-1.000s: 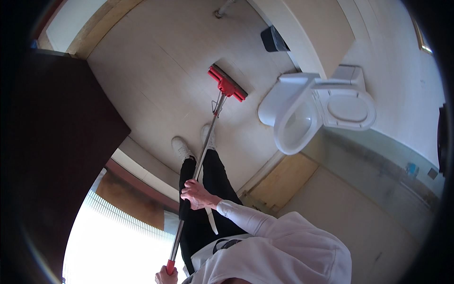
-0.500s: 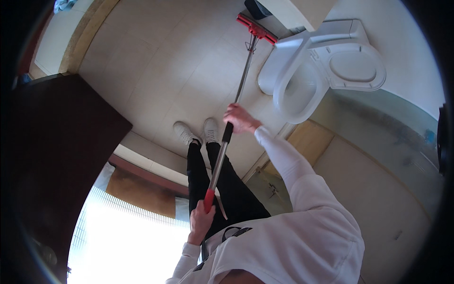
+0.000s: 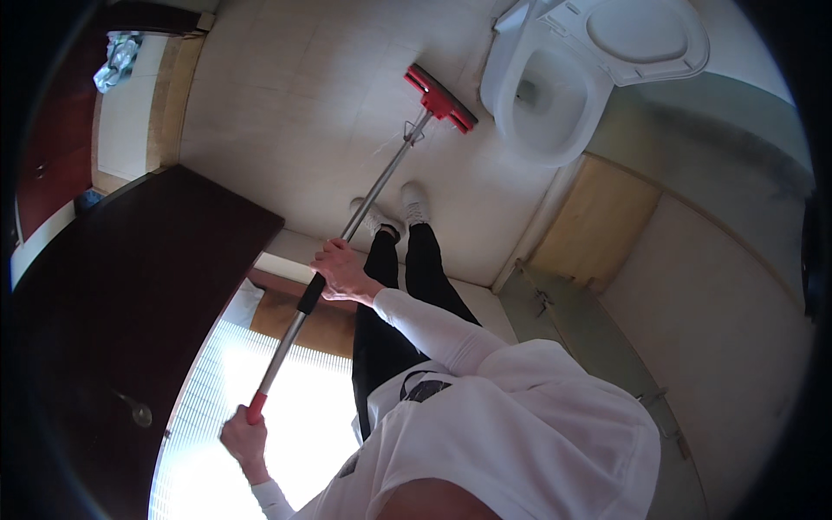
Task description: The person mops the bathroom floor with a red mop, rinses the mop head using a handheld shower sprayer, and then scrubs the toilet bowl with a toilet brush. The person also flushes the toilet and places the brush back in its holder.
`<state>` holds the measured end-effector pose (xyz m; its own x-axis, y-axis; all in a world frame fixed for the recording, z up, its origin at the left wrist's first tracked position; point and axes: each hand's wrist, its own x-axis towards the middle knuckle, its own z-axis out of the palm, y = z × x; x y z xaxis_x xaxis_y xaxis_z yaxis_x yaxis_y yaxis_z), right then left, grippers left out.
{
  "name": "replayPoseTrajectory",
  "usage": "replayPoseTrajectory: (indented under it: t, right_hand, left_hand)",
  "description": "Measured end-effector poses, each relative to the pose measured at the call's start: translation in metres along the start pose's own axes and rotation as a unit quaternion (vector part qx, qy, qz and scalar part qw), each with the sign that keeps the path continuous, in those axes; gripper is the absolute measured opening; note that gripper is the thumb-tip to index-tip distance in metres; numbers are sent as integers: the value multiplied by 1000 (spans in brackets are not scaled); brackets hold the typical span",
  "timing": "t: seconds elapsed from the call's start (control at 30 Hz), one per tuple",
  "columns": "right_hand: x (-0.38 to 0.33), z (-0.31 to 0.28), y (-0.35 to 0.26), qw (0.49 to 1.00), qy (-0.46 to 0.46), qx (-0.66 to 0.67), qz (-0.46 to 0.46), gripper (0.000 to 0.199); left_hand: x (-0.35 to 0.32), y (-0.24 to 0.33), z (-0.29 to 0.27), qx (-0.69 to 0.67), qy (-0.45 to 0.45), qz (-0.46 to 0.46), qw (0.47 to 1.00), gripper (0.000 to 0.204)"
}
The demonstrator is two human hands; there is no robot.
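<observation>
A sponge mop [image 3: 379, 187] with a long silver pole slants across the view from lower left to upper middle. Its red head [image 3: 444, 104] rests on the floor, left of the toilet bowl and apart from it. My left hand [image 3: 245, 442] is closed around the red grip at the pole's near end. Farther up, my right hand [image 3: 342, 272] wraps the pole just above its black sleeve. A wire lever sticks out from the pole below the head. Thin wet-looking streaks mark the floor beside it.
The white toilet [image 3: 555, 104] stands at upper right with its lid raised. A dark brown door [image 3: 147, 321] fills the left side. My white shoes [image 3: 416, 204] stand on the pale tiles [image 3: 295, 113] near the pole. Glass panels [image 3: 693, 139] line the right.
The mop head has come back toward me, away from the toilet's base. Both hands have moved left with the pole, the left one farther out from my body. My view has also shifted.
</observation>
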<state>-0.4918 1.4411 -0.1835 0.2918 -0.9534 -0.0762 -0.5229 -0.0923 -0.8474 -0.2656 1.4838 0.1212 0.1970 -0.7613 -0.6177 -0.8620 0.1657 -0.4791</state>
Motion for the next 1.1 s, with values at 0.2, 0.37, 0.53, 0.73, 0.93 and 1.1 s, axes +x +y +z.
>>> replayPoseTrajectory:
  t: [0.2,0.37,0.53,0.73,0.93,1.1]
  right_hand:
    - [-16,-26,-24,990,113,40,79,21]
    - [-58,-43,28,974,152,33,166,25]
    - [-89,-67,109,969,86,-51,226,16]
    - [5,-43,81,961,40,-105,251,10]
    - [229,55,-38,972,57,-71,215,10]
    - [371,114,-140,986,-28,-64,154,15]
  left_hand:
    - [30,-17,-93,76,71,120,987,21]
    - [84,33,-133,80,267,365,888,23]
    - [150,97,-145,88,139,473,865,22]
    - [275,9,-183,-19,154,525,837,13]
    - [408,-208,-195,83,210,437,871,20]
    - [412,-367,-210,216,139,308,916,35]
